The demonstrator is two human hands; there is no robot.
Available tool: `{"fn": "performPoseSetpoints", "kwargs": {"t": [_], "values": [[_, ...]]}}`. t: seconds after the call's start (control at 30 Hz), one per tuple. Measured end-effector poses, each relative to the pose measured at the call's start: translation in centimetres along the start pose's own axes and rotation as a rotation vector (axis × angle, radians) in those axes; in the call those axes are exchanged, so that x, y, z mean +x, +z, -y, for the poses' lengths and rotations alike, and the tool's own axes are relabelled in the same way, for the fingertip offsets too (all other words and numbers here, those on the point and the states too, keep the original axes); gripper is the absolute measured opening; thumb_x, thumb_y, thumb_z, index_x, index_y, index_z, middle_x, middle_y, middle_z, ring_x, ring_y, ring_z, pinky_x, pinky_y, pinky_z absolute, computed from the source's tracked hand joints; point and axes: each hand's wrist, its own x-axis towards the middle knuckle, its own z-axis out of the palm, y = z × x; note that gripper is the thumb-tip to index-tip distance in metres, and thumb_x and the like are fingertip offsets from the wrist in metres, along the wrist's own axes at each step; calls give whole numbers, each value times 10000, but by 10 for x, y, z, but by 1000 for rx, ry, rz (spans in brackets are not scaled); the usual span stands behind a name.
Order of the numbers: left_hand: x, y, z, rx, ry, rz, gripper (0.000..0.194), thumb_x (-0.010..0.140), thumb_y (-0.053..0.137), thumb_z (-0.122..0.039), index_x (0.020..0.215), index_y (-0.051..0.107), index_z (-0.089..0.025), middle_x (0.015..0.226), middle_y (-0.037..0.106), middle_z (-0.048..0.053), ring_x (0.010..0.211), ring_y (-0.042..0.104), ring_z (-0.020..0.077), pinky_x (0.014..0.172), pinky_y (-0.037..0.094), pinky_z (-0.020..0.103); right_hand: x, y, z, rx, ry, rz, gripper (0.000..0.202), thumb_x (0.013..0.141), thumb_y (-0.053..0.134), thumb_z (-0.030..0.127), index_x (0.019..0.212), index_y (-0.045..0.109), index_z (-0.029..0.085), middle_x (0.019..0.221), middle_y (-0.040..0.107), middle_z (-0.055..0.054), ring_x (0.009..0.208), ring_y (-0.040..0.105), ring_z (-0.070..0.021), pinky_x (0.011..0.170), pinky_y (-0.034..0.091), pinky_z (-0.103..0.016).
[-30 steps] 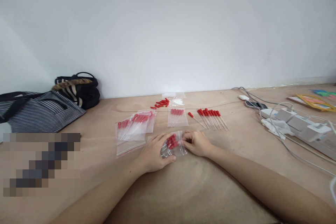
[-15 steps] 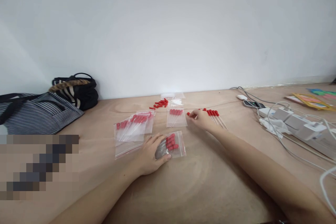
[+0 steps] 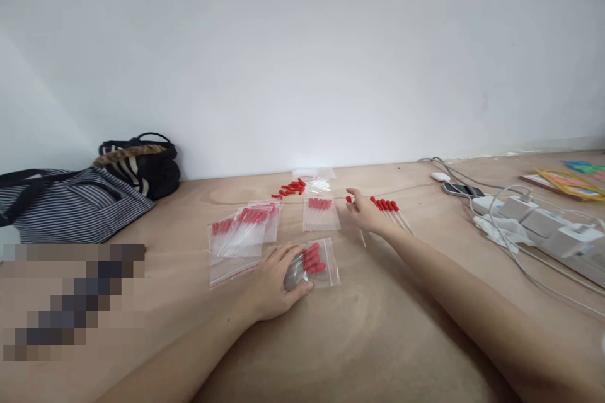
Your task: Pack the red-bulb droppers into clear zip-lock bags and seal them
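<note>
The left hand lies over a zip bag at the centre of the frame, thumb spread wide from the fingers, with red bulbs showing through the plastic past the fingertips. Its fingers rest on the bag rather than close round it, and seem to steady it on the surface. Right of centre, the right hand is at a red-bulbed dropper, partly covering it; the index finger stands out straight, and I cannot tell whether the fingers have hold of the dropper.

The step in hand looks like handling one dropper while the bag is kept flat. The next move calls for a sure pinch on the bulb, clear of the row of droppers half behind that hand — its neighbours could easily be knocked.

A filled bag lies just beyond, and overlapping filled bags sit left of centre. Further up are loose red bulbs. The power strip at the right edge is well apart from the work.
</note>
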Motion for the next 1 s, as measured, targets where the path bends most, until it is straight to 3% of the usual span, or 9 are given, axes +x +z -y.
{"fn": "performPoseSetpoints", "kwargs": {"t": [0.07,0.2,0.43,0.53,0.6,0.7,0.77,0.87,1.0], "values": [[0,0,-1,5,1,-2,534,754,545,-383,1235,397,-205,1279,443,89,1183,388,271,996,311,447,-18,-1,-3,215,-7,-73,347,872,306,286,1195,359,173,815,559,-35,684,550,-131,616,432,-252],[0,-1,-2,-4,5,-18,528,748,554,-373,1225,403,-206,1262,458,90,1168,401,271,990,317,450,-52,15,-3,733,85,-301,318,821,381,407,1053,351,193,676,429,41,474,446,-89,483,414,-248],[0,1,2,-35,-16,-6,545,755,545,-391,1240,380,-204,1273,441,94,1184,382,274,983,329,443,-78,32,14,1025,211,-220,417,697,522,491,953,334,222,658,402,60,506,469,-90,485,442,-254],[0,3,3,-29,-10,-4,565,758,541,-410,1252,368,-199,1286,428,100,1198,367,277,995,311,453,-84,31,17,1057,238,-112,463,638,586,519,913,364,220,683,437,53,524,492,-89,487,444,-251],[0,3,4,-21,-12,-4,571,759,539,-423,1256,367,-201,1293,421,106,1205,360,284,989,315,458,-87,27,16,1000,205,49,450,612,626,517,853,408,205,657,470,49,512,489,-86,475,424,-237],[0,4,5,-5,-2,-12,576,752,543,-436,1255,373,-211,1285,432,101,1197,372,288,978,331,446,-87,18,12,801,31,332,366,598,683,456,735,502,169,578,502,42,501,459,-76,475,380,-214],[0,5,5,8,14,-19,583,747,548,-448,1256,373,-222,1278,442,91,1191,379,285,981,328,440,-85,11,9,674,-92,456,306,602,700,414,688,573,150,574,532,25,517,450,-77,490,364,-212],[0,7,7,31,2,-20,590,750,546,-457,1261,371,-222,1286,441,94,1194,375,286,985,314,449,-82,6,7,589,-219,545,260,668,657,393,769,659,153,628,572,6,549,450,-84,513,359,-216],[1,8,9,37,-8,-29,597,747,551,-462,1261,380,-210,1287,444,102,1178,394,291,981,310,458,-79,6,6,599,-231,543,312,710,618,382,931,657,164,525,452,48,476,354,-62,448,290,-197]]}}
